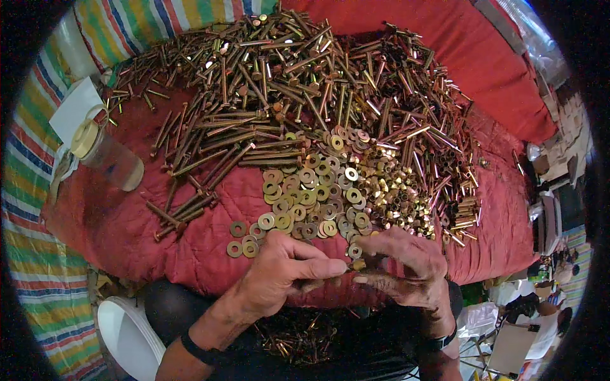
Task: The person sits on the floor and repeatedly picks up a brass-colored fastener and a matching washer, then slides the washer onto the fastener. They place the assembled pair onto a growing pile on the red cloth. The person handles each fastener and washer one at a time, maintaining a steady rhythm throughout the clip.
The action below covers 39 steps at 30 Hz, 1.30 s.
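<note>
Here, through the head camera, I watch two bare hands meet above the near edge of a red cloth (121, 232). The left hand (273, 273) pinches a small metal piece (358, 263); thumb and fingers hide most of it, and only a brass-coloured end shows beyond the thumb tip. The right hand (403, 267) curves around that end, thumb below and fingers above; I cannot tell whether it grips. Washers (308, 197) overlap from the cloth's middle toward the near edge, with nuts (394, 187) heaped to their right. Bolts (260, 76) pile along the far edge, the lower layers buried. A jar (111, 155) tilts by the left edge, its contents unclear to me. Below the near edge, more metal parts (298, 340) lie in shadow, too dark for me to sort, partly covered by the left forearm. A white seat (127, 336) and blurred surroundings past the right edge run into the black rim.
</note>
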### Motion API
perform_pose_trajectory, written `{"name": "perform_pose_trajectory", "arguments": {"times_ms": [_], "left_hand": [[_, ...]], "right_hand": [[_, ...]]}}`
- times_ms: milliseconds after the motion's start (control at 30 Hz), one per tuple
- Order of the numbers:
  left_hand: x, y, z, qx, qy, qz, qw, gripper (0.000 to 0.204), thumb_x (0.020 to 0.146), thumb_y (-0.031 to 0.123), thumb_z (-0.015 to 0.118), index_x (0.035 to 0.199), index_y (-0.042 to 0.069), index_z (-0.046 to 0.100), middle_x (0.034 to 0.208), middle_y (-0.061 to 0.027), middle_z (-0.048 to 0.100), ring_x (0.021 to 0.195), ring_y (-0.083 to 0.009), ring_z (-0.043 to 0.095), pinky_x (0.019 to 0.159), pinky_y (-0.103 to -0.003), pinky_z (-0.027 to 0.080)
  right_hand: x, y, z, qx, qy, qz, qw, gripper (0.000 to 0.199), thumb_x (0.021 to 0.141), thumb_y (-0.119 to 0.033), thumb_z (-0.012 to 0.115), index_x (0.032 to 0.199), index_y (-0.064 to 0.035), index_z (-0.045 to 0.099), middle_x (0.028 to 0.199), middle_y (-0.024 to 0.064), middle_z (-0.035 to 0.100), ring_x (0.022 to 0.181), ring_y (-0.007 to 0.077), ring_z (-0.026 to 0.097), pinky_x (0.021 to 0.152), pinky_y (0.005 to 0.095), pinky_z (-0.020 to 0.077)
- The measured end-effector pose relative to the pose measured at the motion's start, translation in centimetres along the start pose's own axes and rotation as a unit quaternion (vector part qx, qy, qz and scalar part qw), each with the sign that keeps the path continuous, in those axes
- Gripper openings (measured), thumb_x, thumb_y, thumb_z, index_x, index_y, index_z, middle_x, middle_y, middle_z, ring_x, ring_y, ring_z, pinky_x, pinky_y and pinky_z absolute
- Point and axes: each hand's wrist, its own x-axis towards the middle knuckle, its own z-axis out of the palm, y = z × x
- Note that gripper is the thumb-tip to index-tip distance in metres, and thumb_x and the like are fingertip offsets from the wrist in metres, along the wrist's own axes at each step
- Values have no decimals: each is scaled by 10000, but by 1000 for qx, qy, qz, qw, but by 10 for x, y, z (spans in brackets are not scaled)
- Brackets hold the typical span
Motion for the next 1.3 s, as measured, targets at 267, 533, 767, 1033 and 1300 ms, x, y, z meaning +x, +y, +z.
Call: {"name": "perform_pose_trajectory", "arguments": {"times_ms": [267, 533, 767, 1033, 1300], "left_hand": [[-1, 7, 8, 197, -72, 14, 978, 201, 914, 204, 764, 862, 11, 787, 655, -4, 650, 597, -97, 579, 559, -287, 419], [1, 32, -43, 601, 280, 342, 665, 208, 808, 21, 642, 993, 42, 736, 960, -151, 725, 935, -353, 703, 884, -426, 548], [0, 31, -86, 701, 431, 246, 512, 343, 718, -11, 575, 1029, 15, 717, 1118, -153, 692, 1080, -386, 621, 927, -488, 527], [-10, 23, -103, 684, 410, 269, 541, 341, 733, -54, 610, 1050, 6, 720, 1187, -176, 687, 1128, -387, 626, 1015, -458, 503], [-10, 41, -104, 620, 431, 319, 572, 264, 814, -91, 635, 1051, -9, 715, 1168, -180, 691, 1061, -381, 662, 940, -430, 526]], "right_hand": [[-4, -1, -1, 9, 43, -6, 999, 160, 969, -163, 704, 1062, -35, 689, 870, 84, 674, 672, 166, 627, 542, 318, 461], [0, 81, -80, -223, 211, 180, 935, 224, 841, 70, 688, 1033, -33, 740, 945, 104, 716, 861, 213, 691, 750, 329, 542], [-12, 143, -92, -375, 110, 96, 915, 351, 734, 20, 758, 1063, -101, 766, 1037, 104, 676, 998, 299, 666, 851, 395, 536], [17, 141, -75, -427, 157, 59, 889, 193, 861, -116, 774, 1051, -92, 795, 1004, 87, 685, 938, 267, 679, 820, 365, 537], [34, 81, -43, -133, 295, 19, 946, 210, 919, -141, 614, 1054, -1, 695, 919, 47, 631, 855, 186, 628, 704, 321, 503]]}}
